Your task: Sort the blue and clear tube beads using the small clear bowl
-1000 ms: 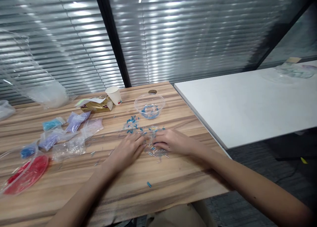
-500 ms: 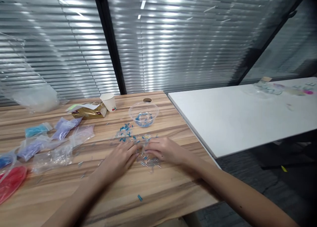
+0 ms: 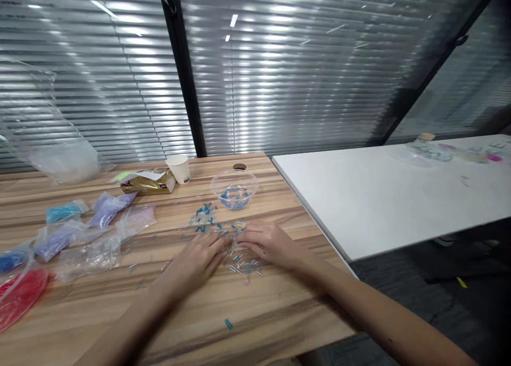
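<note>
Down at the bottom centre of the frame, a stray blue piece [image 3: 228,324] lies on the wood-grain worktop [image 3: 191,328]. Up around the middle, the left hand [image 3: 202,253] and right hand [image 3: 268,243] are both at the scatter of little clear and blue tubes [image 3: 244,266], fingers curled and close together; honestly can't tell if either's pinching anything. Just past that there's a clear bowl [image 3: 251,192] with blue bits inside, then a paper cup [image 3: 179,170] further back, left of centre.
</note>
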{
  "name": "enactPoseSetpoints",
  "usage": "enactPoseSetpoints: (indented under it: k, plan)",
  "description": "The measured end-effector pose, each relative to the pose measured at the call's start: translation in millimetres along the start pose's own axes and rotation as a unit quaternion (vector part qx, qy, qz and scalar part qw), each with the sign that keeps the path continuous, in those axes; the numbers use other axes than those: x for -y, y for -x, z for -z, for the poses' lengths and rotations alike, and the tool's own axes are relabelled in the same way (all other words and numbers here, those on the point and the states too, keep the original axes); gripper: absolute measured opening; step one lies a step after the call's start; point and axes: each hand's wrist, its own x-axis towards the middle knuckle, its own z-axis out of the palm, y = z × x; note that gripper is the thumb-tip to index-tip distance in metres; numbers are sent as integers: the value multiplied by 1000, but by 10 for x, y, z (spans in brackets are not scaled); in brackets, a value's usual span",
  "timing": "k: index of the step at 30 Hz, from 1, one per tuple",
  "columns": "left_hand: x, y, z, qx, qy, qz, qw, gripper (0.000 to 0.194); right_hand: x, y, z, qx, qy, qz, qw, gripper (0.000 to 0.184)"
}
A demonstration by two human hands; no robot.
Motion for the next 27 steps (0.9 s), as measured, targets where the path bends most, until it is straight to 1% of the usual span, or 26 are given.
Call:
enactPoseSetpoints:
  k: [4,9,13,18,23,27]
  plan:
    - [-14,6,9,6,-8,1,1000,25,-31,22,-2,-14,-3,8,1000,21]
    - [-10,15,-3,-5,-7,-2,1000,26,-43,35,4,-6,-3,-10,1000,22]
    - [-12,15,-7,-14,-2,-4,1000,24,-12,26,1,-6,-3,0,1000,22]
    - [-21,15,-1,-27,5,-9,1000,25,18,27,-41,19,-16,3,1000,20]
    - [-41,12,17,-26,8,-6,1000,24,33,35,-61,21,-21,10,999,22]
    - [-40,11,10,-24,7,-2,1000,21,29,40,-47,11,-20,10,1000,23]
